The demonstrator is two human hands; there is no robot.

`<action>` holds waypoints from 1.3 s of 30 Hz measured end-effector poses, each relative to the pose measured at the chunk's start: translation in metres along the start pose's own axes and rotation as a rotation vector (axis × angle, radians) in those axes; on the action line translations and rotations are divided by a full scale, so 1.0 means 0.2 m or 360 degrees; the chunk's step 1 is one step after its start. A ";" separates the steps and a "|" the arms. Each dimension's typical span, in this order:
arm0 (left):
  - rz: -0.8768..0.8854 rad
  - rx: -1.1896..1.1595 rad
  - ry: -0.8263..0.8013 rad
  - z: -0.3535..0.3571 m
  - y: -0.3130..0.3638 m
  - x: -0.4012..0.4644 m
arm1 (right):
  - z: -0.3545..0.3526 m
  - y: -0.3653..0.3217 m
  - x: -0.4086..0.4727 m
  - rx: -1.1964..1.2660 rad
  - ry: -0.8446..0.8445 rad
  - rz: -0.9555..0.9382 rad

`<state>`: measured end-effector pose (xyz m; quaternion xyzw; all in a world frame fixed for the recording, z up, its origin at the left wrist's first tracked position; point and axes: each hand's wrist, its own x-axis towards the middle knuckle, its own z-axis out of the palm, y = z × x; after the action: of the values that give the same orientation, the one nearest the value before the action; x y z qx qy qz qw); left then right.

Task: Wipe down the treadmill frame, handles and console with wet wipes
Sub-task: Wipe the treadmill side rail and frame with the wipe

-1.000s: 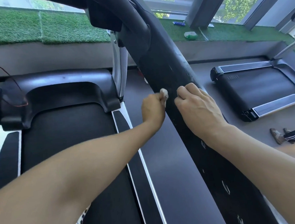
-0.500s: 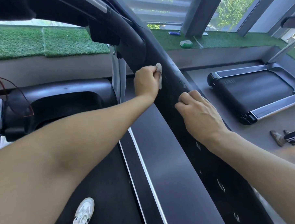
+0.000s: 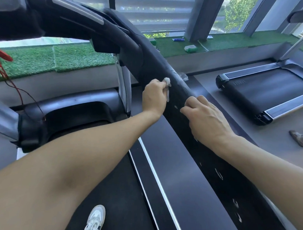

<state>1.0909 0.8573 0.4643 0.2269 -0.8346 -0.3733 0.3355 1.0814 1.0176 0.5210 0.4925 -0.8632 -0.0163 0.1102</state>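
A black padded side handrail [image 3: 179, 94] of the treadmill runs diagonally from the console at the upper left down to the lower right. My left hand [image 3: 154, 96] grips a crumpled grey-white wet wipe [image 3: 167, 87] and presses it against the left face of the rail. Just below, my right hand [image 3: 205, 116] rests on top of the rail with its fingers curled over it. The console [image 3: 70, 17] is dark and only partly in view at the top left.
A black running belt and my white shoe [image 3: 94, 221] lie below. A red safety clip and cord [image 3: 0, 57] hang at the left. A second treadmill [image 3: 268, 94] stands on the right, someone's feet [image 3: 301, 138] beside it. A wipe pack [image 3: 190, 48] sits on the green turf sill.
My left hand slid the wipe up the rail from beside my right hand, then came a little way back down. My right hand kept its hold on the rail.
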 end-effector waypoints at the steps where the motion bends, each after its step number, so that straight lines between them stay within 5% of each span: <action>1: -0.0011 -0.0015 -0.0005 0.01 0.02 -0.03 | -0.01 0.00 -0.02 0.0001 -0.0014 -0.0005; 8: -0.0118 -0.0153 -0.0073 0.06 0.11 -0.26 | -0.10 0.01 -0.14 0.0048 -0.0150 0.0036; 22: -0.0171 -0.0347 -0.0254 0.08 0.18 -0.47 | -0.05 0.02 -0.25 0.0123 0.0073 -0.0037; 30: -0.0433 0.0118 -0.0124 0.14 0.03 -0.22 | 0.02 0.05 -0.21 0.0013 0.0152 -0.0081; 36: -0.0951 -0.0803 -0.0187 0.22 0.14 -0.52 | 0.04 0.05 -0.23 0.0073 0.0235 -0.0106; 39: -0.0959 -0.0893 -0.0166 0.22 0.12 -0.49 | 0.04 0.05 -0.23 0.0044 0.0248 -0.0123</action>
<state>1.1219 0.9547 0.4223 0.3415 -0.6127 -0.6788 0.2172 1.0931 1.0617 0.5062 0.5267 -0.8325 0.0298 0.1694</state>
